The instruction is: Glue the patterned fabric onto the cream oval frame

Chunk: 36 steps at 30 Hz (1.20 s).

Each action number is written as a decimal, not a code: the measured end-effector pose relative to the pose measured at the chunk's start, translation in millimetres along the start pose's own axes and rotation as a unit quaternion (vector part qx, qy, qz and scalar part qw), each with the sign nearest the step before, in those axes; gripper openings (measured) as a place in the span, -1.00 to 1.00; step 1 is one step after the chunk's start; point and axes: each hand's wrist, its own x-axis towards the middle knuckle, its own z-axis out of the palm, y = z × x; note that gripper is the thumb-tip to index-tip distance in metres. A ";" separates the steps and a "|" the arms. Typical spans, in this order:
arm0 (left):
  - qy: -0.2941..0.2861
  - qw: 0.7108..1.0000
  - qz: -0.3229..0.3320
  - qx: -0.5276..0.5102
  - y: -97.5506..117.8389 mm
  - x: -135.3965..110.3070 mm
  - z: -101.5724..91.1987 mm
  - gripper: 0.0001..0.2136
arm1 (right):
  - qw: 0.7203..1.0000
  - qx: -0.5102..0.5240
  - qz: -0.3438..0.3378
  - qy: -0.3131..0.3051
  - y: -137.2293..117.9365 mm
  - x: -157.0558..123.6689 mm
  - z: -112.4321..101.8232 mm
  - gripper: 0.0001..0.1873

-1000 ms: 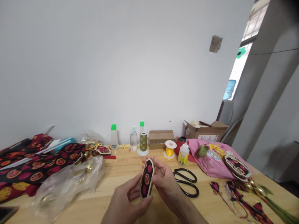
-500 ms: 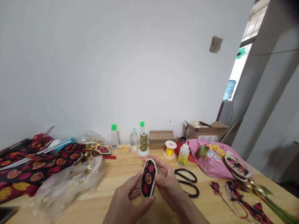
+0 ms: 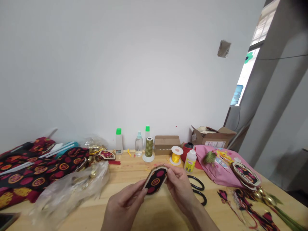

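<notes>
Between my two hands is a flat wooden-edged pendant (image 3: 156,181), faced with dark cloth printed in magenta and orange circles. My left hand (image 3: 127,203) pinches its lower left end between thumb and fingers. At the upper right end, my right hand (image 3: 179,186) grips the edge, thumb on the front. The pendant is tilted, held above the wooden table (image 3: 141,221). Black-handled scissors (image 3: 198,189) lie just right of my right hand, their blades hidden behind it.
Patterned cloth (image 3: 48,170) and a plastic bag (image 3: 77,189) lie at left. Behind stand an olive thread spool (image 3: 149,148), a yellow thread spool (image 3: 176,156) and a glue bottle (image 3: 190,159). At right are a pink bag (image 3: 211,166), another pendant (image 3: 245,174) and cloth strips (image 3: 252,208).
The pendant has turned from nearly upright to a rightward slant. My left hand has shifted to its lower end, and my right hand has moved slightly right, over part of the scissors.
</notes>
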 end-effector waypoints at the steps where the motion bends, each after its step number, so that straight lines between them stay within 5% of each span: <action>1: 0.015 0.999 0.029 0.020 1.3 -0.3 0.1 -0.83 | 1.000 -0.005 0.000 0.010 0.6 0.1 0.0 -0.77; 10: -0.025 0.988 0.139 0.066 7.1 -3.7 -0.6 -0.82 | 0.998 0.053 0.005 0.045 5.1 5.2 0.4 -0.84; 15: -0.071 0.995 -0.012 -0.065 5.3 -2.4 4.5 -0.81 | 0.998 0.057 0.018 0.038 11.0 4.3 -0.8 -0.86; 17: -0.096 0.969 -0.113 -0.196 3.0 -0.5 7.5 -0.75 | 0.999 0.001 0.016 0.031 12.8 2.9 0.1 -0.84; 20: -0.145 0.891 -0.201 -0.381 3.2 -0.4 12.0 -0.68 | 0.991 -0.132 0.004 0.031 13.0 0.3 4.2 -0.82; 25: -0.185 0.800 -0.297 -0.487 13.1 -6.1 15.3 -0.63 | 0.965 -0.262 -0.014 0.033 6.9 -5.5 13.1 -0.76; 29: -0.172 0.780 -0.336 -0.500 16.5 -5.1 13.1 -0.59 | 0.959 -0.274 -0.069 -0.029 1.5 -9.2 17.4 -0.78; 36: -0.178 0.759 -0.344 -0.523 15.5 -3.5 10.5 -0.51 | 0.959 -0.264 -0.070 -0.075 -5.7 -10.9 20.0 -0.75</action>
